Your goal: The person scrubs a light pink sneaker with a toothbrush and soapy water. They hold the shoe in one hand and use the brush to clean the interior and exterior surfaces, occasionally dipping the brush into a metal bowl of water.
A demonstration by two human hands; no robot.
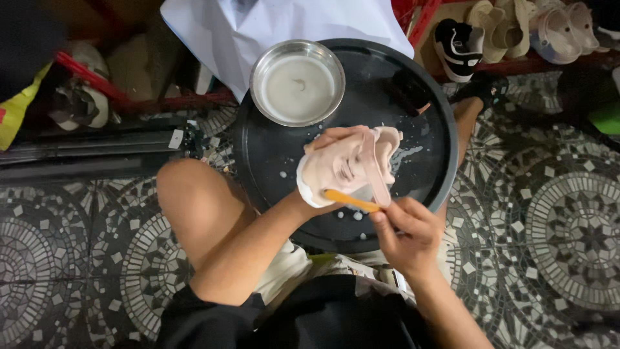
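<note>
Left hand (323,145) grips pink shoe (349,165) above black basin (439,129). Right hand (403,232) grips orange brush (349,199) at sole edge. Advise short strokes, shoe steady, drips inside basin; steel bowl (297,82) at basin's far rim.

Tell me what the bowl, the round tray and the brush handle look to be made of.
Bowl: metal, probably stainless steel, going by its shiny silver rim; it holds milky liquid.
Round tray: looks like black plastic, smooth and wet, with a dull sheen; could be coated metal.
Brush handle: seemingly orange plastic, glossy and uniform in colour, held in the right hand.
</note>
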